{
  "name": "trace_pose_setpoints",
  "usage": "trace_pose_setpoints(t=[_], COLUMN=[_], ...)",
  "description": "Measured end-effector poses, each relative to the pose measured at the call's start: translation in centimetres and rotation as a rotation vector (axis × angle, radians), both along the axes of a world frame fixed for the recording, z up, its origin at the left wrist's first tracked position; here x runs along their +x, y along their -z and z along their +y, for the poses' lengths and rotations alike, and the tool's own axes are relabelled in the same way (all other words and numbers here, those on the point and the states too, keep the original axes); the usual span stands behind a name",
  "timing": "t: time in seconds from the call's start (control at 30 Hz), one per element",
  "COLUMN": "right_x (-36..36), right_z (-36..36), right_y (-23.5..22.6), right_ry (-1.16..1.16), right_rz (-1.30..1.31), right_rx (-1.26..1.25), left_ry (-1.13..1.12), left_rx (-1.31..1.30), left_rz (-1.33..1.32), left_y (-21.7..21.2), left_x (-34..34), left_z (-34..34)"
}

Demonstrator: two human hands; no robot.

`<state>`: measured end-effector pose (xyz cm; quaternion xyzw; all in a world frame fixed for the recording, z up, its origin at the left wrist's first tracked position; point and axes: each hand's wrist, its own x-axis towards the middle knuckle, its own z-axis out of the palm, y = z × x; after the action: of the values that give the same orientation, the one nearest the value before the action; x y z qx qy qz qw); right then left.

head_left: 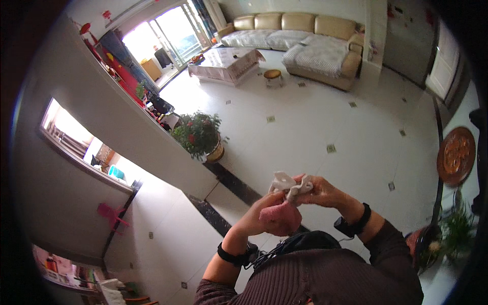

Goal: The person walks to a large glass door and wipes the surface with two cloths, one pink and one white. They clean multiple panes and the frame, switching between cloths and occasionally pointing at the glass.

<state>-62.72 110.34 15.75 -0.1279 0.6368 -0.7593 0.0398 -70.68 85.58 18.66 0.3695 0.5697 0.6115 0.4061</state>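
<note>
In front of my chest, both hands are closed on soft cloth. My left hand grips it from the left, with a pink, rough-textured cloth hanging below its fingers. My right hand pinches a crumpled white cloth from the right, and the white folds stick up between the two hands. Whether pink and white are one piece or two, I cannot tell. The fingertips are partly hidden in the folds. A black strap circles each wrist.
A potted plant with red flowers stands by the wall end ahead left. Farther off are a cloth-covered table, a round stool and a beige sofa. A round brown carved plate and green plant are at right.
</note>
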Motion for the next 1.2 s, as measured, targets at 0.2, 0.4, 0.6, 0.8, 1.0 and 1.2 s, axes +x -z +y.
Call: trace_pose_setpoints(t=[0.2, 0.4, 0.6, 0.8, 1.0, 1.2], right_x=[-13.0, -24.5, -38.4, -52.4, -64.8, -77.2], right_z=[4.2, 10.3, 17.7, 25.7, 29.2, 30.9], right_y=[-2.4, -1.1, 2.6, 2.3, 3.1, 4.3], right_ry=[0.065, -0.101, -0.176, -0.13, -0.161, -0.178], right_rz=[0.281, 0.112, 0.05, -0.046, -0.07, -0.126], right_rx=[0.375, 0.334, 0.147, 0.17, 0.062, 0.038], left_ry=[0.111, 0.193, 0.143, -0.215, -0.65, -1.0], left_rx=[0.074, -0.013, 0.021, 0.094, 0.208, 0.428], left_rz=[0.336, 0.281, 0.187, 0.217, 0.568, 0.401], left_y=[0.3, 2.4, 2.3, -1.6, -0.3, 3.9], left_x=[-13.0, -23.7, -34.8, -46.2, -58.2, -71.0], left_z=[4.7, 9.7, 16.7, 20.3, 20.1, 20.9])
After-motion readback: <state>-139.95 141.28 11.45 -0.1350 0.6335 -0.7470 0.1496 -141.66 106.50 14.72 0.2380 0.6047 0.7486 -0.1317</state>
